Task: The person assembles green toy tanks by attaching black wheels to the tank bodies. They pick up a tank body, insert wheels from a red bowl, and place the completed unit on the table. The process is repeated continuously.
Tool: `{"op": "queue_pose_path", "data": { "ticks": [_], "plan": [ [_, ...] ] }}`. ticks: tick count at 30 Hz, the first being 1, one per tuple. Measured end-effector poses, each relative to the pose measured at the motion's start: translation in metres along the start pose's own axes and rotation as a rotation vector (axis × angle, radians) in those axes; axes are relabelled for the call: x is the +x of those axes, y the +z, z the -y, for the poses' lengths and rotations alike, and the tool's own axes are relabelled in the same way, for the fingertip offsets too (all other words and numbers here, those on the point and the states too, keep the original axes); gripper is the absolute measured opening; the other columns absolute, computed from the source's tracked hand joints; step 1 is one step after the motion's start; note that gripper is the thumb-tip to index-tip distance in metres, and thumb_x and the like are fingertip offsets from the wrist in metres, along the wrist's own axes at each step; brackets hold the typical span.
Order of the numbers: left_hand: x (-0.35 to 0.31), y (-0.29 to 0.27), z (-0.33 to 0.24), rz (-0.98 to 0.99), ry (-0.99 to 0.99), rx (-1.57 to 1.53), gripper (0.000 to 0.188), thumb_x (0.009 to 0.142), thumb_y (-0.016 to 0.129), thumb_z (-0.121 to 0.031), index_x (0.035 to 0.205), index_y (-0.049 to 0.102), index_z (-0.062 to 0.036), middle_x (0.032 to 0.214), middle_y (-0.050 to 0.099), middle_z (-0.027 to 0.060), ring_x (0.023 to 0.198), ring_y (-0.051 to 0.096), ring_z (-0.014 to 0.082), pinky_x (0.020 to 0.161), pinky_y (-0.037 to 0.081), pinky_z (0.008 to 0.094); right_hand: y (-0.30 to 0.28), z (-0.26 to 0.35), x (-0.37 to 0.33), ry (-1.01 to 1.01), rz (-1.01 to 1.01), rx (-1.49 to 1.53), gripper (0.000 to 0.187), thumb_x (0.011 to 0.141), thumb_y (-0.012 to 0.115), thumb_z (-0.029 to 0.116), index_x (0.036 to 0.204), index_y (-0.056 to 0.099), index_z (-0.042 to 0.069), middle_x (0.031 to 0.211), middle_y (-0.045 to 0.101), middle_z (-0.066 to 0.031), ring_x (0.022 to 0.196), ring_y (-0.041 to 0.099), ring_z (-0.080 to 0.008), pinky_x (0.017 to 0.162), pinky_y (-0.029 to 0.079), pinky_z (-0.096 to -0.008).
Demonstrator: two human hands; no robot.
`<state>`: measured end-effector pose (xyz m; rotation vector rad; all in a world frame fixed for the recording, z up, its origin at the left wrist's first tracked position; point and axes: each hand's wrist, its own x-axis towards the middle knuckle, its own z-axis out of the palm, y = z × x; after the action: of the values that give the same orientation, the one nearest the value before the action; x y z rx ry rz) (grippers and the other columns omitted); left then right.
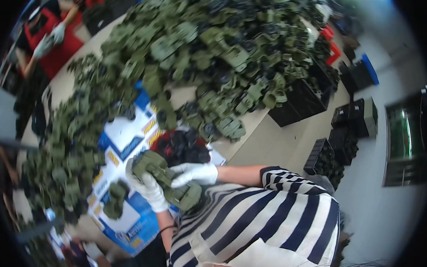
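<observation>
My left hand (152, 191), in a white glove, wraps round the side of an olive-green moulded plastic part (156, 164) with a long, bulky body. My right hand (195, 173), gloved too, comes in from the right, and its fingers press on the middle of the same part. The part slants close in front of my striped shirt. Just beyond my hands sits a red container (163, 143) heaped with small black pieces (186, 147). Another green part (115, 200) lies to the left, on a blue, white and yellow printed sheet (140, 216).
A large pile of green parts (196, 54) covers most of the table (244, 141). At its right stands a black crate (295, 104). More dark crates (347, 124) are on the floor. Far left, a person in a red apron (43, 31) has gloved hands together.
</observation>
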<state>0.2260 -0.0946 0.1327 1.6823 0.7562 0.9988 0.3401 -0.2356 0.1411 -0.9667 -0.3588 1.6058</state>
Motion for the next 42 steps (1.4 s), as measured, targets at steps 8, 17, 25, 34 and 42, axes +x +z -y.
{"op": "queue_pose_path", "data": {
  "ticks": [8, 17, 25, 34, 42],
  "plan": [
    [0.006, -0.093, 0.038, -0.251, -0.375, 0.245, 0.050, 0.096, 0.063, -0.021, 0.136, 0.046, 0.0048, 0.111, 0.062, 0.0086, 0.094, 0.060, 0.0157, 0.086, 0.049, 0.0269, -0.089, 0.224, -0.101, -0.733, 0.066, 0.760, 0.040, 0.092, 0.065, 0.025, 0.127, 0.054, 0.008, 0.122, 0.060, -0.0066, 0.102, 0.063, -0.0177, 0.084, 0.055, -0.0303],
    [0.051, -0.125, 0.062, 0.037, -0.310, 1.107, 0.090, 0.072, 0.083, -0.039, 0.142, 0.042, -0.0005, 0.139, 0.049, 0.0208, 0.123, 0.052, 0.0339, 0.107, 0.038, 0.0397, -0.259, 0.426, -0.167, -0.987, -1.114, -0.039, 0.074, 0.091, 0.066, 0.035, 0.147, 0.034, 0.000, 0.146, 0.042, -0.0248, 0.119, 0.054, -0.0384, 0.097, 0.048, -0.0452],
    [0.024, -0.126, 0.099, 0.433, -0.480, 1.141, 0.092, 0.056, 0.088, -0.042, 0.132, 0.046, -0.0096, 0.114, 0.063, 0.0177, 0.101, 0.062, 0.0360, 0.086, 0.050, 0.0439, -0.127, 0.191, -0.054, -0.576, -0.829, -0.599, 0.032, 0.094, 0.063, 0.023, 0.120, 0.063, 0.003, 0.108, 0.068, -0.0055, 0.089, 0.064, -0.0133, 0.074, 0.051, -0.0270],
    [0.001, -0.083, 0.059, 0.219, -0.844, 1.002, 0.105, 0.066, 0.082, -0.052, 0.136, 0.034, 0.0101, 0.102, 0.068, 0.0264, 0.096, 0.068, 0.0395, 0.084, 0.053, 0.0425, -0.073, 0.039, 0.021, -0.430, -0.516, -1.281, 0.017, 0.092, 0.063, 0.016, 0.106, 0.068, 0.007, 0.097, 0.070, -0.0130, 0.090, 0.067, -0.0268, 0.080, 0.053, -0.0349],
    [-0.002, -0.098, 0.061, 0.563, -0.115, 1.521, 0.090, 0.070, 0.078, -0.034, 0.147, 0.036, -0.0153, 0.141, 0.046, 0.0185, 0.137, 0.036, 0.0379, 0.109, 0.023, 0.0623, -0.077, 0.054, 0.041, -0.458, -0.658, -1.347, 0.016, 0.091, 0.062, 0.017, 0.102, 0.069, 0.008, 0.097, 0.069, -0.0162, 0.091, 0.065, -0.0345, 0.081, 0.052, -0.0412]
  ]
}}
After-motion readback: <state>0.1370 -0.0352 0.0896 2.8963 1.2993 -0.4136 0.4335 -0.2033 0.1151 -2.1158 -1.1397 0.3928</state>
